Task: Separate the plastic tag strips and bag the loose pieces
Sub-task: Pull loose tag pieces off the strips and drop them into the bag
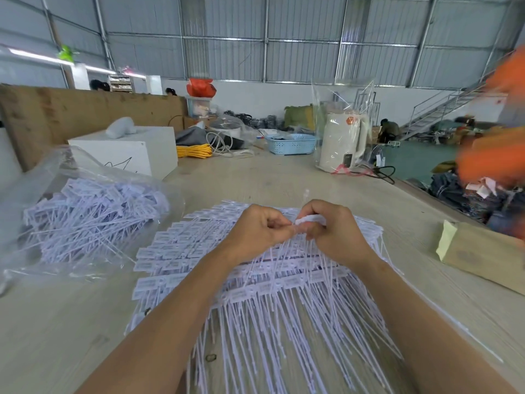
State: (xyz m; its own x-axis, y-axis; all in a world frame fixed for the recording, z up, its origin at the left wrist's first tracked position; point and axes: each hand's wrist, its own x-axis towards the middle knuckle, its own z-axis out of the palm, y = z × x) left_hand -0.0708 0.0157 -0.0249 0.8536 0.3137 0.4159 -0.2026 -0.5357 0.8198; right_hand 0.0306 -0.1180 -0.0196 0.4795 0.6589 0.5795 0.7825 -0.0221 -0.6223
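Note:
A thick stack of pale lilac plastic tag strips lies on the wooden table in front of me, flat heads toward the far side and thin tails fanning toward me. Both hands work above its far end. My left hand has its fingers curled and pinches one end of a white tag piece. My right hand grips the other end of the same piece. To the left, an open clear plastic bag holds a heap of loose tags.
A white box stands beyond the bag. A cardboard box with a yellow flap sits at the right table edge. Farther back are a wrapped white kettle, a blue basket and yellow cord.

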